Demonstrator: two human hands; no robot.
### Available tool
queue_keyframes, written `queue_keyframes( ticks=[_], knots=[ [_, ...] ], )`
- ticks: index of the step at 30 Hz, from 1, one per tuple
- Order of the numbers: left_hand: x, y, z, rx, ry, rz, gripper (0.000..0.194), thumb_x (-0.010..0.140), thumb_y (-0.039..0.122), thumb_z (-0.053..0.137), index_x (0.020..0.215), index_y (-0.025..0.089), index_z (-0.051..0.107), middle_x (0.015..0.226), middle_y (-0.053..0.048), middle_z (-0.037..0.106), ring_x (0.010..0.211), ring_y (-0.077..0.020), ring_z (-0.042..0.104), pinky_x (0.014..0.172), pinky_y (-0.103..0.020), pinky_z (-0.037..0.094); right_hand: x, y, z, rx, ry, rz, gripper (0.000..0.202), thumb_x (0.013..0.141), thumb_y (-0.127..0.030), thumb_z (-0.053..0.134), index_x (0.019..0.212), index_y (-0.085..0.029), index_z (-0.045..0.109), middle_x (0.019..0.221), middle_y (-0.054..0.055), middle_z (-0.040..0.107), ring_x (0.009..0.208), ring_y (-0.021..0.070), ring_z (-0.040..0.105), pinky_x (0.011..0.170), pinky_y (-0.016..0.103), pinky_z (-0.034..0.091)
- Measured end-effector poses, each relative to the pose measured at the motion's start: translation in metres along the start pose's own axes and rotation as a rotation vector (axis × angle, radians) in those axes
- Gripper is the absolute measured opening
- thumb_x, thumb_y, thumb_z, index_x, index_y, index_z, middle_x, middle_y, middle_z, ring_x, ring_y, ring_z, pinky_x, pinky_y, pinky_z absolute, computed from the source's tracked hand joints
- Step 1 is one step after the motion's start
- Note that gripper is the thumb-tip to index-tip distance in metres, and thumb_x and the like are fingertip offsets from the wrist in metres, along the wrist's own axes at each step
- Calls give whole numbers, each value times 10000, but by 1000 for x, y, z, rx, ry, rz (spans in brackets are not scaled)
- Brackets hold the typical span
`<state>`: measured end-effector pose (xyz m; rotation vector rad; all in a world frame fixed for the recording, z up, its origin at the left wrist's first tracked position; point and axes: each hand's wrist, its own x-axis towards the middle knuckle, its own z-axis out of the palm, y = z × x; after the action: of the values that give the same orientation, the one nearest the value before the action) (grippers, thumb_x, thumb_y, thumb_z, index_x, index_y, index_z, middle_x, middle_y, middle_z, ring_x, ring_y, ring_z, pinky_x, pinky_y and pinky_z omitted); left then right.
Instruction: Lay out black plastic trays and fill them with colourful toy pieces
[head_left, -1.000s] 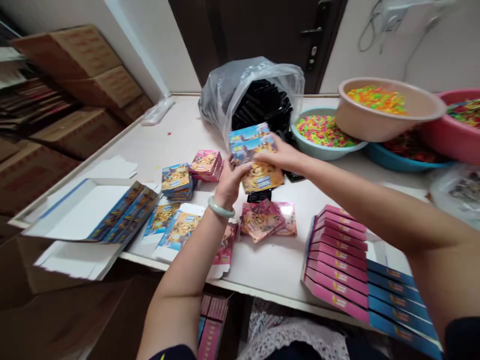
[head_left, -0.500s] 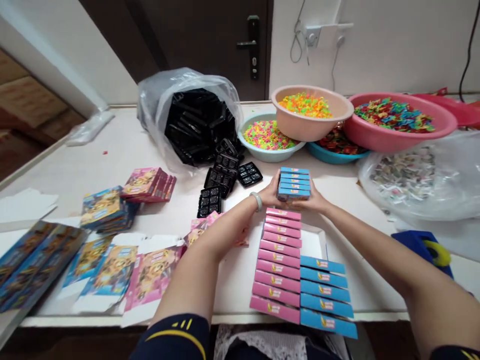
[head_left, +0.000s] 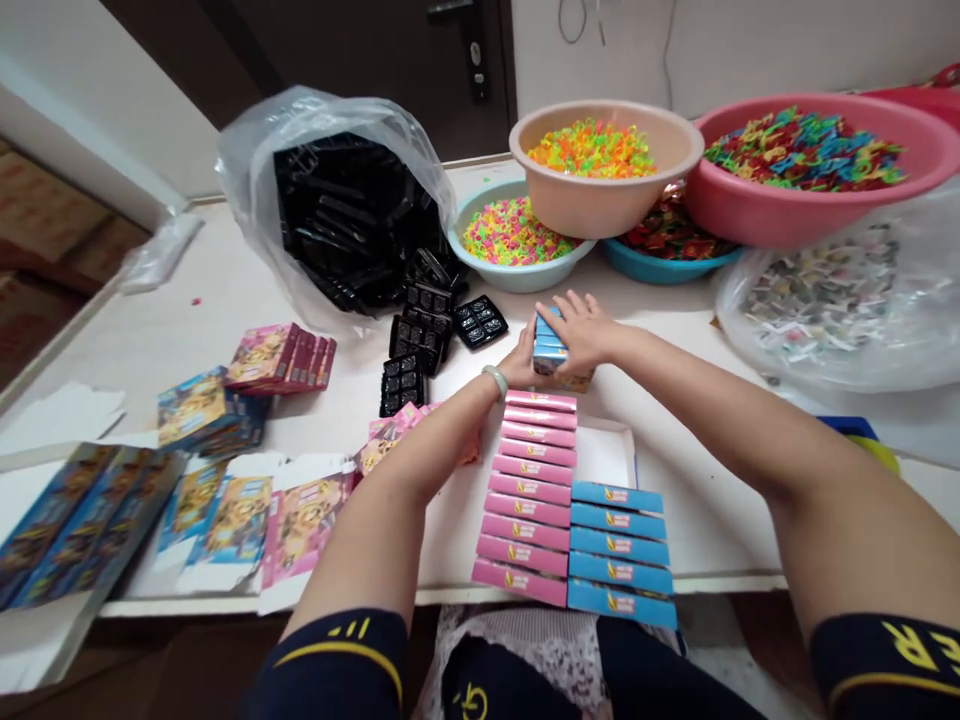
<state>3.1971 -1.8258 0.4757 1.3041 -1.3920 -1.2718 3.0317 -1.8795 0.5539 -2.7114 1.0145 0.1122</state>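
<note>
My left hand [head_left: 523, 362], with a bangle on its wrist, grips the left side of a small stack of blue boxes [head_left: 548, 345]. Over the top and right side of that stack lies my right hand [head_left: 581, 332], its fingers spread and its palm against the boxes. Just below the hands is an open white tray [head_left: 604, 450]. A column of pink boxes [head_left: 531, 487] fills its left side, and a shorter column of blue boxes [head_left: 621, 548] stands at the lower right.
Left lie black moulded trays [head_left: 480, 321], a plastic bag [head_left: 255, 200] of more, and pink boxes [head_left: 262, 355]. Behind stand a peach basin [head_left: 600, 200], a pink basin [head_left: 787, 215] and a pale blue basin [head_left: 525, 275]. A bag of small packets [head_left: 825, 310] lies right.
My right hand has moved from the stack's right side onto its top, fingers now spread. The blue stack is now partly covered. The camera view has shifted.
</note>
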Motion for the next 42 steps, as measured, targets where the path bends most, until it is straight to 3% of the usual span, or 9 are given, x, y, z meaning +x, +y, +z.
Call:
queue_keyframes(
  ticks=[2,5,9,13,16,21,28,33,42],
  knots=[
    [5,3,-8,138,-50,84,1323,309,183,893,1478,147,275,1552,-168,240,1445,-360,217,1194,-445,216,11,-8,-3,-30,-56,47,1222,558,-463,782,1534,-131,128,1499,248,304,1357,458,299,1098,573,235],
    [-2,22,-27,295,-113,65,1179,362,183,874,1431,139,378,1514,-173,326,1410,-359,304,1178,-438,256,4,-2,-5,0,9,60,1146,603,-453,747,1530,-133,152,1415,238,397,1258,431,413,1037,540,328],
    [-52,64,-37,561,-134,121,851,682,400,748,1420,155,401,1495,-160,374,1378,-325,370,1173,-459,260,-66,25,-28,74,207,119,1162,639,-525,718,1532,-135,86,1438,228,343,1291,452,349,1039,586,305],
    [-115,88,-8,810,-226,275,723,850,539,567,1441,171,370,1527,-159,337,1448,-333,229,1182,-526,205,-161,32,-43,177,340,67,1176,656,-599,694,1539,-192,31,1477,172,295,1320,428,315,1072,573,291],
    [-136,86,18,943,-224,246,782,849,593,540,1473,176,318,1549,-170,290,1463,-397,115,1152,-627,158,-197,22,-26,239,302,15,1125,660,-597,691,1534,-223,91,1423,151,376,1287,412,371,1054,566,335],
    [-140,73,27,1004,-187,253,705,884,579,483,1411,116,415,1417,-194,454,1351,-375,336,1131,-587,248,-184,5,8,286,198,-45,1096,645,-577,705,1522,-212,157,1344,156,453,1230,389,440,1000,542,399],
    [-144,67,23,967,-146,341,697,889,568,477,1376,71,442,1345,-209,489,1260,-326,406,1108,-524,328,-156,-16,-1,120,4,-76,1104,637,-635,681,1517,-170,203,1300,185,490,1175,394,473,969,508,408],
    [-142,63,24,953,-140,375,660,893,556,474,1386,118,437,1337,-184,501,1255,-323,404,1096,-543,333,-157,-47,17,-33,-29,-54,1073,727,-787,471,1522,-123,192,1368,227,452,1178,416,458,979,529,372],
    [-146,66,36,1026,-132,332,681,903,549,457,1365,50,466,1318,-204,532,1220,-316,458,1104,-489,318,-173,-58,36,-123,55,-58,908,841,-722,281,1516,-127,161,1529,212,295,1397,394,275,1098,577,233]
  ],
)
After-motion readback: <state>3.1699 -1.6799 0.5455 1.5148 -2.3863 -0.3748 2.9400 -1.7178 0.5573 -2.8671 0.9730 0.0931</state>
